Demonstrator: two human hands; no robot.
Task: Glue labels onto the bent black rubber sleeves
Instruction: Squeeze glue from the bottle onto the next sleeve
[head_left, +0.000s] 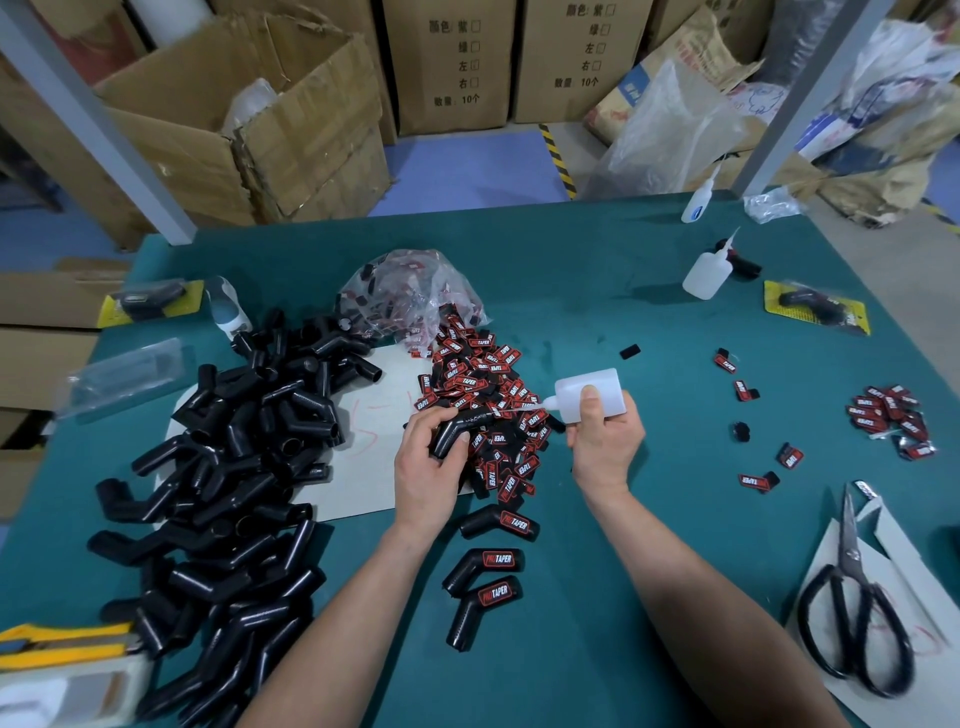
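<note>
Both forearms extended forward from the lower edge of the view over the teal table (623, 291). The left hand (423, 473) was set palm down at the near edge of the label pile (483, 374), a heap of red-and-black labels printed "TAPER". Its fingers and thumb were curled round a bent black rubber sleeve (460, 428), gripping the lower leg so that the upper leg pointed right, toward the other hand. The right hand (605, 441) was raised just beside it, thumb facing the camera, with thumb and fingers closed firmly on a white glue bottle (589, 395). The bottle lay on its side in the grip, nozzle directed left. The nozzle tip reached the exposed upper leg of the held sleeve; actual contact could not be confirmed. Three labelled sleeves (498, 522) lay on the table between the forearms, near the left wrist. A pile of unlabelled sleeves (234, 467) occupied the left side of the table, partly on a white sheet (384, 410). Black-handled scissors (852, 597) rested well apart at the right.
</note>
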